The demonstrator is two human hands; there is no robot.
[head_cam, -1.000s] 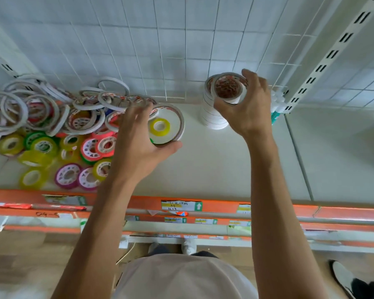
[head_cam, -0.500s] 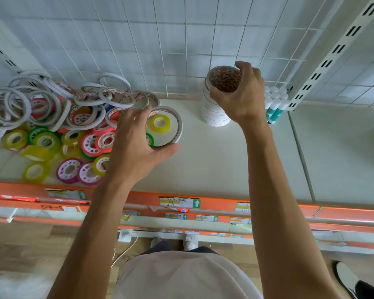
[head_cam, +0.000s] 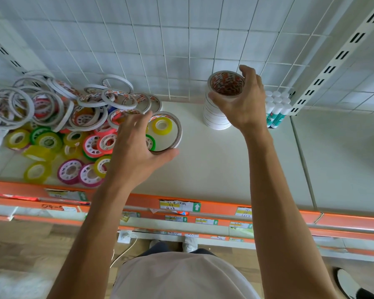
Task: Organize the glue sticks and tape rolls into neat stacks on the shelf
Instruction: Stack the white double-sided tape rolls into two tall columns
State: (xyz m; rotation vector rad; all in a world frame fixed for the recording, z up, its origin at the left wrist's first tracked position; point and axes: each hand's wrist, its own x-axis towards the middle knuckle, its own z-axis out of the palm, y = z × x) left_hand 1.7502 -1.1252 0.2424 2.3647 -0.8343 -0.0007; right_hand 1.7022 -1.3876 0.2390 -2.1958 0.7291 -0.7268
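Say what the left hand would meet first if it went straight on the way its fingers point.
Probably the heap of thin white tape rings just beyond the left hand, then the white wire-grid back panel; depth is unclear.

White shelf [head_cam: 214, 169], orange edge strip [head_cam: 220, 207]

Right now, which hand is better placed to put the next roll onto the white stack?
Left. The left hand already grips a white tape roll lifted off the pile, a short way from the white stack. The right hand is occupied, fingers around the stack's top roll.
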